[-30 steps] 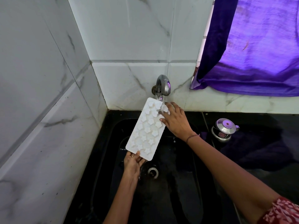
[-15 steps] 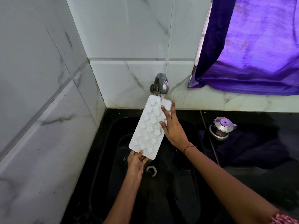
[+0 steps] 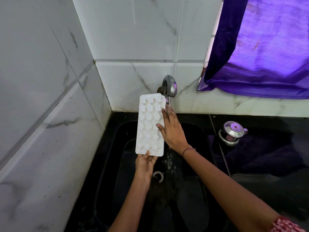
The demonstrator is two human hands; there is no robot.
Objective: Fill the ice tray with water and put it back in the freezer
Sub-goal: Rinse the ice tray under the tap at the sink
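Observation:
A white ice tray [image 3: 148, 126] with flower-shaped cells is held over the black sink [image 3: 197, 134], its far end just left of the steel tap [image 3: 168, 86]. My left hand [image 3: 145, 163] grips the tray's near edge from below, thumb on top. My right hand [image 3: 170, 129] lies along the tray's right edge with fingers straight, the thumb touching the tray's top. Water runs from the tap onto my right fingers and splashes down into the sink.
The drain [image 3: 158, 176] sits in the sink floor below my hands. A small steel pot with a lid [image 3: 231, 133] stands on the black counter to the right. Tiled walls close in the left and back. A purple curtain [image 3: 267, 47] hangs at the upper right.
The tray has swung from a slant to nearly straight and shifted left of the tap. My right hand slid from the tray's top to its right edge, under the water stream.

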